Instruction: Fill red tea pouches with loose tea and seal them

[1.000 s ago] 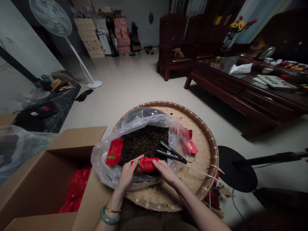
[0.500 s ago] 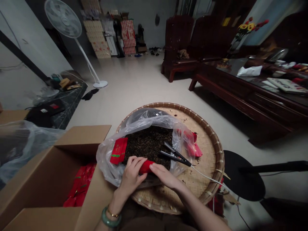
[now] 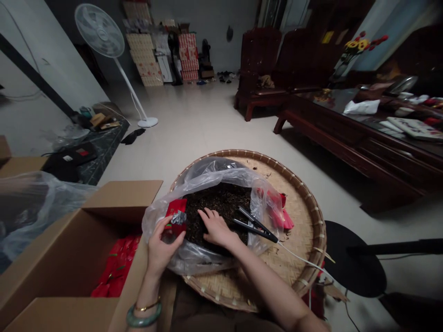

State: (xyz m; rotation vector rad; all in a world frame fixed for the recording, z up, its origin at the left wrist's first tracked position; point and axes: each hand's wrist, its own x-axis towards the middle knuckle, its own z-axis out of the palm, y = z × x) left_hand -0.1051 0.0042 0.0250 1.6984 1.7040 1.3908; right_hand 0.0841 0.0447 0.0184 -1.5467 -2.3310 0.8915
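My left hand point(image 3: 159, 249) grips a small red tea packet point(image 3: 178, 228) between thumb and fingers, with its crinkled silver end facing up. Behind it, another red packet point(image 3: 177, 205) lies flat at the left side of the dark loose tea leaves point(image 3: 221, 196). Fingers apart, my right hand point(image 3: 218, 229) rests at the leaves and holds nothing I can see. The tea sits in a clear plastic bag point(image 3: 194, 263) whose mouth is spread wide. A black hand-held sealing clamp point(image 3: 258, 226) with a white cord lies across the bag's right side, its jaws apart.
The bag stands on a round woven bamboo tray point(image 3: 301, 198); red wrappers point(image 3: 285, 216) lie at its right. An open cardboard box point(image 3: 58, 258) on the left holds several red packets point(image 3: 119, 263). A black round stand base point(image 3: 360, 272) is to the right, a dark wooden table point(image 3: 346, 138) beyond.
My hands have separated. My left hand moved left with the red packet, now turned silver end up, while my right hand let go of it and reached onto the tea leaves.
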